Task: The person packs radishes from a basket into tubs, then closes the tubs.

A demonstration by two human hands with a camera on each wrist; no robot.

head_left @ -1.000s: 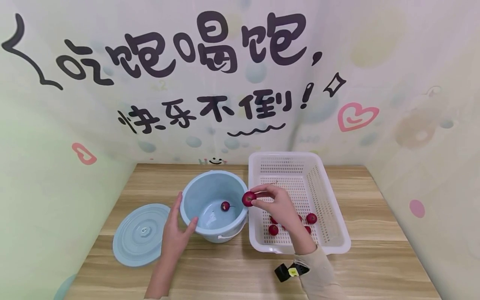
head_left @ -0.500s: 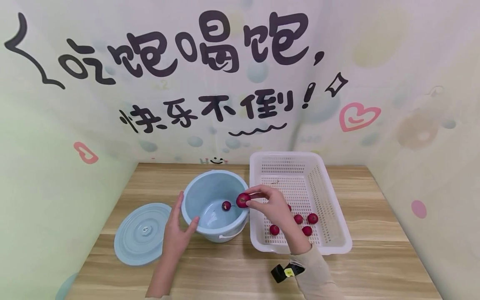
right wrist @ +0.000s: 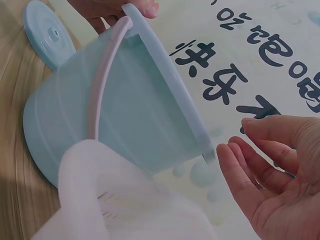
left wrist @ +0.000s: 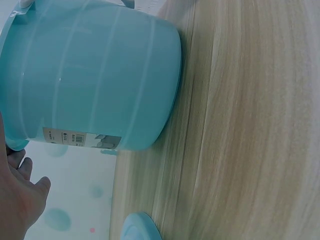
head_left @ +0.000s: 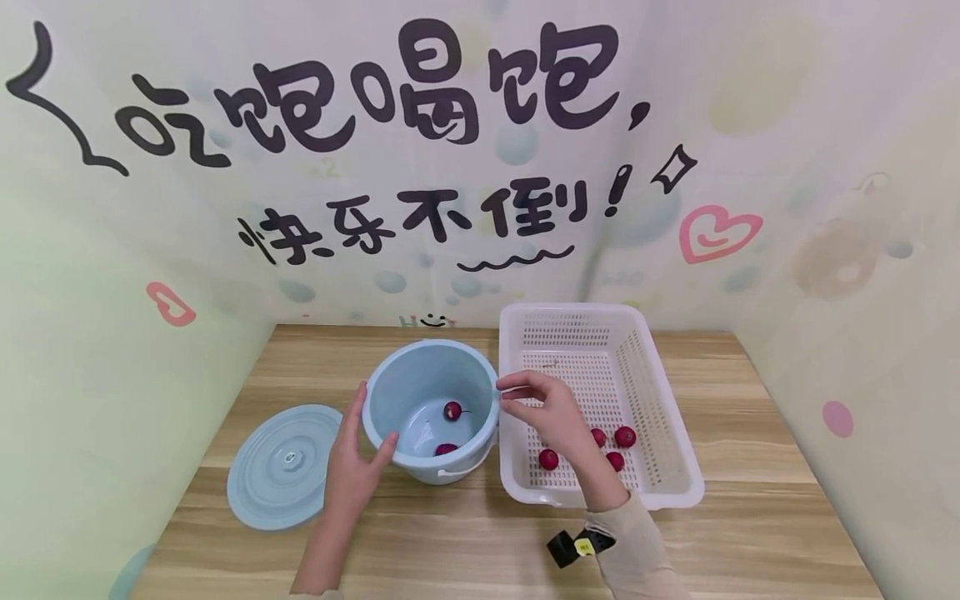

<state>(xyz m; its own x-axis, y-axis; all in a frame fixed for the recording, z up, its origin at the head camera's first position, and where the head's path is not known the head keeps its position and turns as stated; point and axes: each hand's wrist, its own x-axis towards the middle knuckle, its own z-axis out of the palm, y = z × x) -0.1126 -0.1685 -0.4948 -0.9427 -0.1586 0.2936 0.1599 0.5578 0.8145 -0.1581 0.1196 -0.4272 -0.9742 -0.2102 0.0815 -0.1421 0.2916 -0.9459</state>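
Observation:
Two small round red radishes lie at the bottom of the light blue bucket (head_left: pixel 431 367): one with a thin tail (head_left: pixel 452 411), the other radish (head_left: pixel 446 449) partly hidden by the near wall. My left hand (head_left: pixel 352 467) grips the bucket's left rim, thumb over the edge and fingers outside. By the opposite rim is my right hand (head_left: pixel 547 408), fingers bent loosely with nothing between them. In the right wrist view the right hand (right wrist: pixel 280 172) has its thumb and fingertips apart, beside the rim. Below this hand, several radishes (head_left: pixel 625 437) sit in the white perforated basket (head_left: pixel 678 450).
The bucket's blue lid (head_left: pixel 285 483) lies on the wooden table (head_left: pixel 450 533) to the left. A bit of stem (head_left: pixel 551 364) is in the basket, which stands close against the bucket's right side. A printed wall (head_left: pixel 435 283) rises behind the table.
My right hand carried a radish from the basket side over the bucket's rim and let it go; it now lies inside. The hand has drawn back slightly right. My left hand stays on the rim.

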